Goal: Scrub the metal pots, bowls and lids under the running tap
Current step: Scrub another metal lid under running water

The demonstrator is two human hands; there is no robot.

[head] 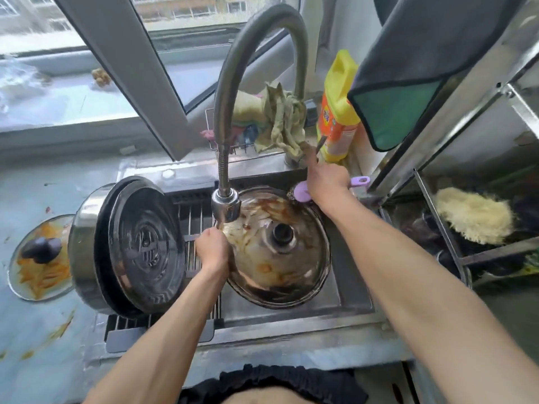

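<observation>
Both forearms reach over the sink (354,293). Left hand (213,252) grips the greasy lid's (280,258) left rim under the tap (226,204); right hand (326,182) holds a purple brush (302,191), bristles hidden.

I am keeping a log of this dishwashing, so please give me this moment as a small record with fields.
left hand: left hand grips the rim of the round greasy glass lid in the steel sink
right hand: right hand holds the lilac-handled scrubber near the tap base
tap: curved metal tap above the lid
rack: steel pot on its side
counter: dirty glass lid with dark knob
</observation>
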